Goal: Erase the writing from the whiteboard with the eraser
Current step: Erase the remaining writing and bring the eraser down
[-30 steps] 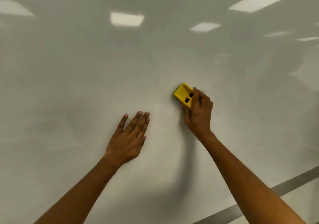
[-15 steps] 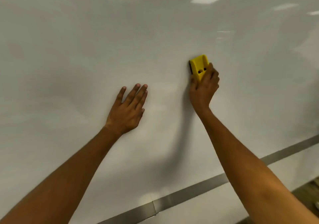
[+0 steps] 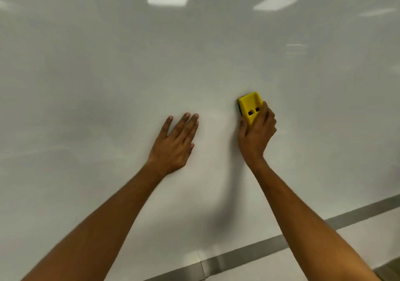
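A glossy whiteboard [image 3: 108, 75] is filling the view. The right hand [image 3: 256, 134] is gripping the yellow eraser [image 3: 250, 106] against it, while the left hand [image 3: 174, 145] is lying flat, fingers spread, nearby.

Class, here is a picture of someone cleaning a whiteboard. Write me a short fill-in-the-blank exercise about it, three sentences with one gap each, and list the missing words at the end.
1. The eraser pressed against the whiteboard is coloured ______.
2. The eraser is gripped by the person's ______ hand.
3. The left hand lies ______ on the board with its fingers stretched out, holding nothing.

Missing words: yellow; right; flat
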